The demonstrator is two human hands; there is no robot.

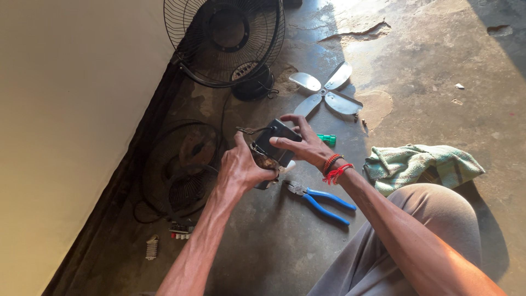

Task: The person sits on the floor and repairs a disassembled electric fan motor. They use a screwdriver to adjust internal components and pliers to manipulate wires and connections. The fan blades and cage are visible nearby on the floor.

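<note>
Both my hands hold a small dark fan motor housing (pixel 275 143) above the concrete floor. My left hand (pixel 241 167) grips its lower left side, thumb up near a bent wire. My right hand (pixel 304 143), with red and orange thread bands at the wrist, spreads its fingers over the top right of the housing. Blue-handled pliers (pixel 320 200) lie on the floor just below my hands. A green-handled tool (pixel 327 139) shows behind my right hand.
A black fan guard (pixel 224 41) with its base stands at the wall. A silver fan blade (pixel 327 94) lies on the floor. Another guard (pixel 178 170) lies flat at left. A green cloth (pixel 422 164) sits by my knee. Small parts (pixel 164 238) lie near the wall.
</note>
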